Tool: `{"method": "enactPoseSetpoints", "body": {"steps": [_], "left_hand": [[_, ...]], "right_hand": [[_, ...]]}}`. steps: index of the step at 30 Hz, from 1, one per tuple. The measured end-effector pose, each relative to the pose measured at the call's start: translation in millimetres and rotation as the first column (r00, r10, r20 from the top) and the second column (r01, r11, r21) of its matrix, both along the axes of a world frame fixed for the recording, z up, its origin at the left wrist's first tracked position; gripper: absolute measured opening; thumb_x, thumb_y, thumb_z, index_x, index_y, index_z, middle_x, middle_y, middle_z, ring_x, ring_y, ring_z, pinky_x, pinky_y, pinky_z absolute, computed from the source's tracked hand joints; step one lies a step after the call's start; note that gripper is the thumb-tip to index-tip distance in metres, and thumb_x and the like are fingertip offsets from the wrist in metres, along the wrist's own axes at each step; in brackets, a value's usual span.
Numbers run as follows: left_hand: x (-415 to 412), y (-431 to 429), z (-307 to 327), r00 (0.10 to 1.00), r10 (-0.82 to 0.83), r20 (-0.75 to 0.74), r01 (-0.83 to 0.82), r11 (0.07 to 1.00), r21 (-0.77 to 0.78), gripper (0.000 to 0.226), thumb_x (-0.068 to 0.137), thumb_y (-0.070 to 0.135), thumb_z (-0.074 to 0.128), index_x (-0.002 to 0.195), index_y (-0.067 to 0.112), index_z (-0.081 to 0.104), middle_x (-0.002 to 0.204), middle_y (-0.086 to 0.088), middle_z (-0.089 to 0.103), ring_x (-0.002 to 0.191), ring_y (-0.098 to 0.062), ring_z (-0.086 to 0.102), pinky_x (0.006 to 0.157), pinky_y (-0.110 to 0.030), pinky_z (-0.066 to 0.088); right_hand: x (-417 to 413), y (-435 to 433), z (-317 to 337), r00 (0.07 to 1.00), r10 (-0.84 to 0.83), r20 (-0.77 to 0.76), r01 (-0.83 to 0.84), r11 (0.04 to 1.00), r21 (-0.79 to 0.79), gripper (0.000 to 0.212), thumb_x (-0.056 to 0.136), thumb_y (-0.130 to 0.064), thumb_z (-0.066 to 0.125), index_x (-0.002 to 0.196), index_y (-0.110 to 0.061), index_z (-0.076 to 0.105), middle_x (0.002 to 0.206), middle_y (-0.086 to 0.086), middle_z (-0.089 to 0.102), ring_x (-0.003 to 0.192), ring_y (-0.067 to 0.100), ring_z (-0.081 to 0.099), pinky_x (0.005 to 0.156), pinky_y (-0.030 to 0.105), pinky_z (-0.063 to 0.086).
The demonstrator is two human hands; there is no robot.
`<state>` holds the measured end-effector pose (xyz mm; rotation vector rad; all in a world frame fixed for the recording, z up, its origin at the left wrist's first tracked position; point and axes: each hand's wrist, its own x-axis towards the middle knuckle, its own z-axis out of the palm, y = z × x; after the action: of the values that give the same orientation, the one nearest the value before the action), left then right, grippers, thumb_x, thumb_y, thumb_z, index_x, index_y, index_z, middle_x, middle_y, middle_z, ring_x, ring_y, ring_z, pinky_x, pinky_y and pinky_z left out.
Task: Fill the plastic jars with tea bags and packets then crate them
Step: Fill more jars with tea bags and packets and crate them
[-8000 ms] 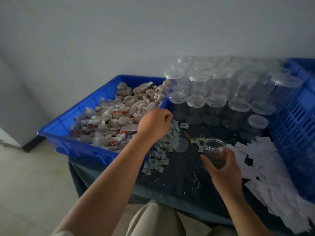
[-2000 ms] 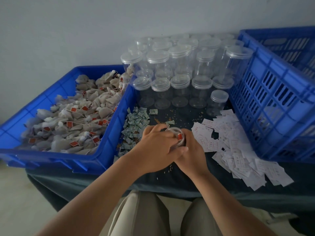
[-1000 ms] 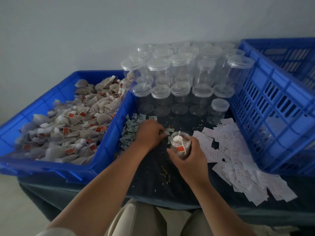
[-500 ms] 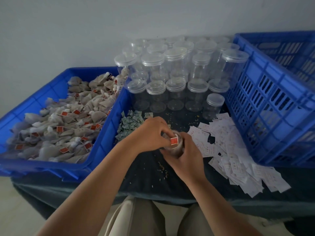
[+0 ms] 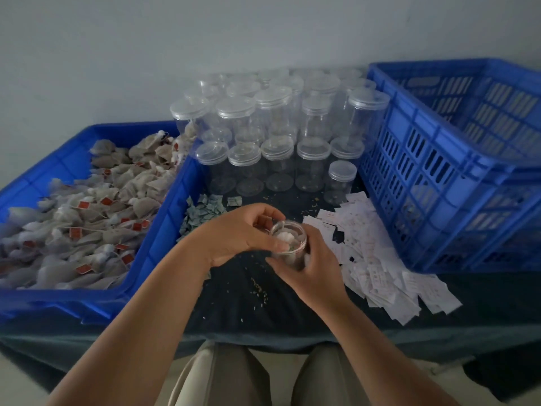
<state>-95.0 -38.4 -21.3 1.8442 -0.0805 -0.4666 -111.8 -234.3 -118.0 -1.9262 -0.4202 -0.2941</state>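
On the dark table in front of me stands a small clear plastic jar (image 5: 288, 244), lidless, with white tea bags inside. My right hand (image 5: 314, 271) grips it from the right and underneath. My left hand (image 5: 240, 234) is at the jar's mouth, its fingers curled over the far rim and the thumb against the near wall. Whether a packet is under those fingers is hidden. Loose tea bags (image 5: 96, 206) with red tags fill the blue tray (image 5: 171, 212) on the left. A pile of small green packets (image 5: 202, 212) lies beside the tray.
Several lidded empty clear jars (image 5: 278, 148) stand in rows at the back. A tall blue slatted crate (image 5: 439, 177) stands at the right. White paper slips (image 5: 377, 265) are spread between the crate and my right hand. Tea crumbs dot the table cloth (image 5: 248, 306).
My left hand went from the tea bag tray to the packet pile and then to the jar's mouth. The red tag seen at the rim is now down inside.
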Motion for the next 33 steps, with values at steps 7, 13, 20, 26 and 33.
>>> {"method": "enactPoseSetpoints", "body": {"steps": [7, 13, 20, 26, 33], "left_hand": [[20, -52, -67, 0.931, 0.119, 0.344, -0.267, 0.866, 0.423, 0.048, 0.091, 0.044, 0.079, 0.135, 0.033, 0.065, 0.127, 0.009, 0.067, 0.11, -0.013, 0.067, 0.096, -0.034, 0.056], [20, -80, -118, 0.864, -0.122, 0.488, -0.256, 0.728, 0.636, 0.06, 0.093, 0.053, 0.073, 0.146, 0.029, 0.06, 0.142, 0.003, 0.05, 0.13, -0.02, 0.046, 0.11, -0.033, 0.044], [15, -83, -115, 0.727, -0.112, 0.678, -0.343, 0.795, 0.5, 0.006, 0.091, 0.025, 0.076, 0.096, 0.021, 0.076, 0.109, 0.008, 0.07, 0.101, -0.015, 0.064, 0.09, -0.036, 0.054], [26, -85, -112, 0.779, -0.372, 0.505, -0.062, 0.755, 0.652, 0.058, 0.101, 0.031, 0.065, 0.156, 0.032, 0.048, 0.163, 0.004, 0.047, 0.157, -0.016, 0.029, 0.126, -0.04, 0.027], [21, -93, -104, 0.606, -0.282, 0.743, -0.271, 0.806, 0.527, 0.007, 0.089, 0.015, 0.072, 0.088, 0.02, 0.078, 0.077, 0.0, 0.074, 0.073, -0.021, 0.07, 0.073, -0.035, 0.055]], "right_hand": [[-4, -64, -10, 0.954, -0.289, -0.077, 0.294, 0.953, 0.077, 0.069, 0.076, -0.065, 0.084, 0.132, -0.04, 0.054, 0.117, -0.031, 0.064, 0.101, -0.006, 0.066, 0.077, 0.015, 0.053], [-3, -74, -18, 0.93, -0.315, -0.192, 0.352, 0.913, 0.206, 0.056, 0.083, -0.046, 0.088, 0.13, -0.033, 0.059, 0.112, -0.026, 0.068, 0.097, -0.001, 0.072, 0.077, 0.021, 0.061], [-3, -71, -20, 0.942, -0.309, -0.135, 0.321, 0.944, 0.078, 0.062, 0.08, -0.053, 0.087, 0.131, -0.032, 0.058, 0.112, -0.021, 0.068, 0.1, 0.001, 0.07, 0.083, 0.034, 0.063], [-3, -72, -20, 0.929, -0.343, -0.137, 0.357, 0.929, 0.097, 0.063, 0.08, -0.048, 0.089, 0.132, -0.029, 0.059, 0.114, -0.016, 0.07, 0.103, 0.003, 0.07, 0.087, 0.04, 0.063], [-4, -72, -20, 0.927, -0.352, -0.127, 0.364, 0.928, 0.082, 0.061, 0.081, -0.051, 0.088, 0.13, -0.034, 0.056, 0.112, -0.02, 0.069, 0.099, 0.0, 0.07, 0.083, 0.041, 0.064]]}}
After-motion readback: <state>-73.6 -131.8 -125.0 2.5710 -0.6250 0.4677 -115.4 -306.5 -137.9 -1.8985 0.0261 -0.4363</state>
